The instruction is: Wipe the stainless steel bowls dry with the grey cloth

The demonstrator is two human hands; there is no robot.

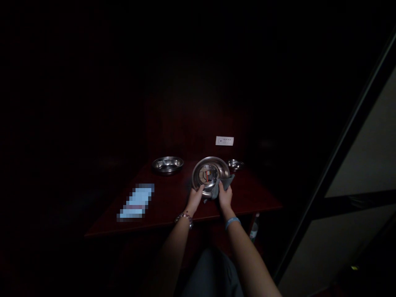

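At far left on the dark red wooden table (173,200) lies a pale blue flat item (136,203), too pixelated to identify. Behind it, toward the wall, sits a wide, shiny round steel basin (168,166). To the right, the left hand (196,199) has its grip closed on the near-left rim of a round silver steel bowl (209,171), tilted with its inside toward the person over the middle of the table; whether its underside touches the table cannot be told. The right hand (225,197) has its grip clamped on a grey fabric cloth (215,192), pressed at the bowl's near-right rim. The step in hand looks like wiping the bowl; a further stroke would call for a steady left grip while the right slides the cloth along the metal. Beyond, at right, sits a small shiny steel dish (235,165).
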